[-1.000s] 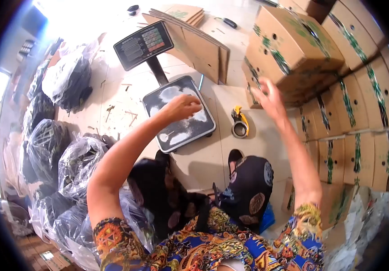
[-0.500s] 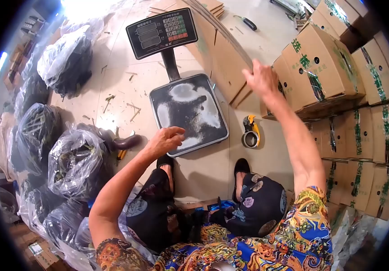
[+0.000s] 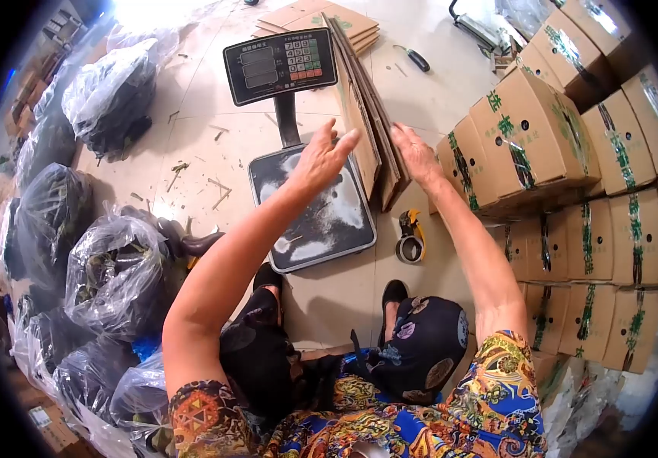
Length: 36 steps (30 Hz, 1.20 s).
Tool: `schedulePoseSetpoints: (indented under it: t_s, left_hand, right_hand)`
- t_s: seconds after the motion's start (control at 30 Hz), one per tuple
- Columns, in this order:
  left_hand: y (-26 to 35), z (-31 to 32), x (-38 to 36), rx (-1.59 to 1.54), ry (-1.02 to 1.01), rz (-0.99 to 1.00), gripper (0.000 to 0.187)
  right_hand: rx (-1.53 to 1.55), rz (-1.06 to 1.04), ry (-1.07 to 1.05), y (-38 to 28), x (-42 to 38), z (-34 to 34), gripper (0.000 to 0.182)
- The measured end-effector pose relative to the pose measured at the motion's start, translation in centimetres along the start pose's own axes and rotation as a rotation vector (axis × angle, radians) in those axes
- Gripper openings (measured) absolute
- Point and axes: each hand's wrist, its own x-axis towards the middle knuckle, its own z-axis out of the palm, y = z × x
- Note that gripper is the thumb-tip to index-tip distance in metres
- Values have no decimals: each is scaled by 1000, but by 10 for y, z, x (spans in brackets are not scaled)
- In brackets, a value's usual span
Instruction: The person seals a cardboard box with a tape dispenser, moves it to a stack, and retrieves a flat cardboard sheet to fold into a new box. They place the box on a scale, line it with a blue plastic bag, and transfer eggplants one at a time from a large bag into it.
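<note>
Right hand (image 3: pixel 419 158), half-curled, is laid at the edge of flattened cartons (image 3: pixel 367 113) standing at one o'clock, seemingly to steady them, though a firm hold cannot be told, while the left hand (image 3: pixel 318 162) is kept spread and empty above the scale (image 3: pixel 330 223).

Scale (image 3: pixel 335 229) on floor (image 3: pixel 336 309) as clock centre: cardboard sheets (image 3: pixel 365 114) at 1 o'clock, eggplant (image 3: pixel 417 58) past them; stacked boxes (image 3: pixel 531 141) at 3; tape dispenser (image 3: pixel 413 232) nearer, at 4; bags (image 3: pixel 119 278) from 8 to 10.
</note>
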Motion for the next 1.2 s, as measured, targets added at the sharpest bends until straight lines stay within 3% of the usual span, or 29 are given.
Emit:
schedulePoseSetpoints:
  t_s: [0.1,0.2,0.3,0.37,0.4,0.47,0.53,0.57,0.67,0.7,0.73,0.8,0.87,0.9,1.0,1.1,1.2]
  left_hand:
    - [-9,16,26,178,35,65,97]
    - [-21,21,36,336,97,116,95]
    - [-26,10,24,261,-66,-34,81]
    - [-35,-2,7,194,-89,-83,78]
    - [-37,-8,-4,157,-98,-106,77]
    - [-40,-19,-23,18,-73,-191,68]
    - [-30,-31,-38,22,-199,-251,70]
    - [-28,-33,-46,59,-186,-176,67]
    - [-30,-37,-75,133,-190,-27,59]
    - [-31,-38,-79,132,-225,-18,57]
    - [-33,-40,-84,132,-254,-14,55]
    - [-34,-53,-91,95,-346,-28,48]
    - [-38,-74,-102,39,-246,-12,46]
    - [-41,-89,-110,-21,-237,-54,47]
    - [-51,-140,-144,-26,-29,-134,50]
    - [-48,-182,-194,111,79,-191,49]
    - [-33,-198,-241,38,171,-85,52]
  right_hand:
    - [-154,-86,98,18,7,-16,46]
    - [-453,-266,263,19,6,-26,40]
    - [-641,-186,151,0,9,-32,30]
    - [-512,-73,173,10,28,-32,28]
    - [-573,-35,40,9,31,-41,30]
    - [-658,-64,265,29,26,-38,27]
    - [-584,-105,217,50,21,-54,25]
    - [-546,-121,192,56,18,-62,24]
    - [-502,-232,231,27,-24,-108,22]
    - [-520,-243,282,-11,-55,-120,22]
    - [-461,-372,352,-24,-76,-133,23]
    - [-540,-303,417,-77,-125,-154,26]
    - [-485,-274,577,-103,-174,-171,36]
    - [-398,-274,535,-121,-199,-184,35]
    - [-102,-779,514,-181,-246,-188,21]
    - [-121,-793,579,-212,-278,-149,20]
    - [-418,-607,405,-193,-287,-129,28]
